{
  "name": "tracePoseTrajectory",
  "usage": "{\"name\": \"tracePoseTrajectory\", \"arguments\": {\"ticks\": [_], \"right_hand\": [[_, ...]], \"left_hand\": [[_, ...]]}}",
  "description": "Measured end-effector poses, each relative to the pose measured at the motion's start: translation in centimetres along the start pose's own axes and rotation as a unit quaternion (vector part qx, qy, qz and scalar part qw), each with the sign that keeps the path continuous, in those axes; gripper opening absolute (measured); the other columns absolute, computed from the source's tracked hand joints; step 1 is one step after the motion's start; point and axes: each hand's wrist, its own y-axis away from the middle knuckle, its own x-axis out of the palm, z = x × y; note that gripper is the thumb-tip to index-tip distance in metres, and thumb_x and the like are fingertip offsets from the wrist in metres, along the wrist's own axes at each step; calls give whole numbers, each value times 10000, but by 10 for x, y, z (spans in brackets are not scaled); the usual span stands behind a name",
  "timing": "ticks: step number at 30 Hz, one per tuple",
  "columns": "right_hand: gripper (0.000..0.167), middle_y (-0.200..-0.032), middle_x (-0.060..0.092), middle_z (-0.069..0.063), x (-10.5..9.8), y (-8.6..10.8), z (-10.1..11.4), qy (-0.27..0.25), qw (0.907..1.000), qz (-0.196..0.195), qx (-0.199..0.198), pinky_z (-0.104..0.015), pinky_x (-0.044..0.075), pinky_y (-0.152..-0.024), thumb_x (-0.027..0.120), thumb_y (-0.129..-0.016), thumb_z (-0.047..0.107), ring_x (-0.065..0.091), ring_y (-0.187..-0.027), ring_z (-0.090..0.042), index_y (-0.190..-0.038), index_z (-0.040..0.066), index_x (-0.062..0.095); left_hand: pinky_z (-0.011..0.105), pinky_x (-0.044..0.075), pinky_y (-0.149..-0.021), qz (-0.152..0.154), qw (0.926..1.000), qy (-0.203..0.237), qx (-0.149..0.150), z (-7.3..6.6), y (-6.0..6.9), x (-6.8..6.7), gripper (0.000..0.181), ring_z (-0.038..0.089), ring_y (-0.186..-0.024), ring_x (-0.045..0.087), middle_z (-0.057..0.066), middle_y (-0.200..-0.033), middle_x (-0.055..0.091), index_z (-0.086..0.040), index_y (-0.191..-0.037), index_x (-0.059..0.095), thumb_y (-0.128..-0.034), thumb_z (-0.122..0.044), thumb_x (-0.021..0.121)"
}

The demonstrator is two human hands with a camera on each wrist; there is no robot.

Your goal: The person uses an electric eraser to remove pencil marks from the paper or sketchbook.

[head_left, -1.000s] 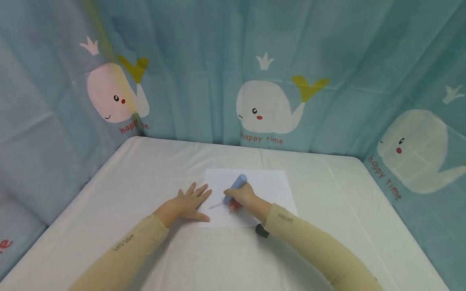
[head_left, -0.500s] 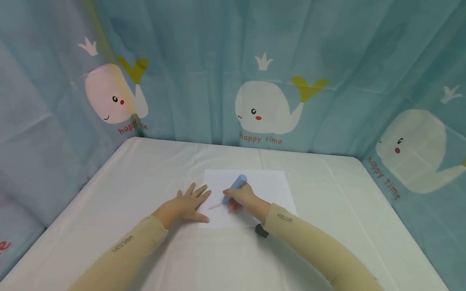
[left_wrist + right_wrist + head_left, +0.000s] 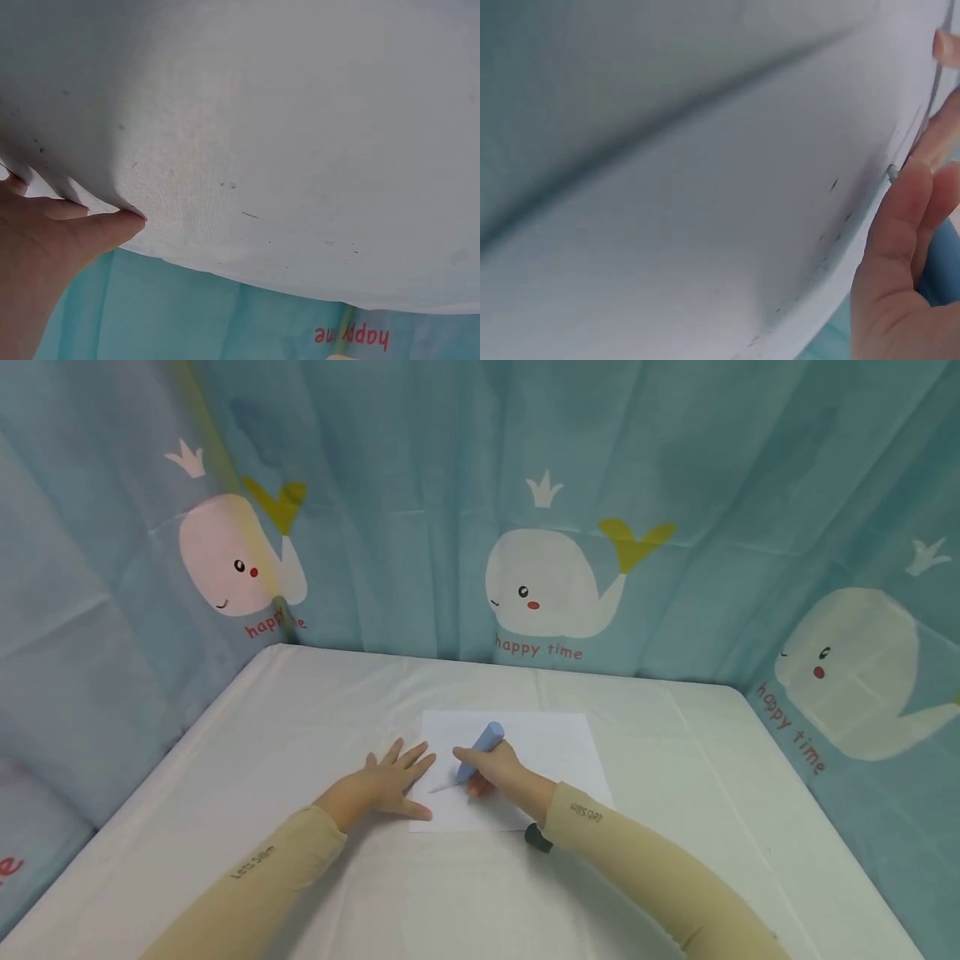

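Note:
My right hand grips a thick blue handle from which a thin pale shaft slants down to the left. The shaft's end is at or just above a white sheet of paper; I cannot tell whether they touch. My left hand lies flat with fingers spread over the paper's left edge. Part of the blue handle shows behind the fingers in the right wrist view. Only some of my left hand appears in the left wrist view.
A small black piece, partly hidden by the right sleeve, lies at the paper's near edge. White cloth covers the table. Blue curtains printed with whales stand behind it and along both sides.
My right hand has shifted slightly left, and the top of the blue handle has moved a little left with it. The left hand and the paper stay in place.

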Motion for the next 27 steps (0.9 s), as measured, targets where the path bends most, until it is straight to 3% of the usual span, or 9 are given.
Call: {"name": "tracePoseTrajectory", "arguments": {"ticks": [3, 27], "right_hand": [[459, -559, 604, -63, 0, -1, 0, -95, 9998, -152, 3, -220, 504, -470, 690, -888, 294, 553, -415, -99, -1120, -64, 522], [489, -611, 631, -93, 1, 2, 4, 84, 9998, -62, 165, -222, 512, -476, 692, -884, 240, 571, -433, -108, -1182, -72, 461]], "left_hand": [[753, 64, -1030, -32, 10000, -44, 29, 1, 0, 1, 1017, 467, -1439, -61, 107, -1629, 32, -127, -1561, 185, -809, -631, 648], [752, 59, -1032, -66, 9999, -47, 72, 3, -3, 2, 1021, 468, -1439, -63, 109, -1628, 36, -125, -1561, 185, -808, -635, 649]]}}
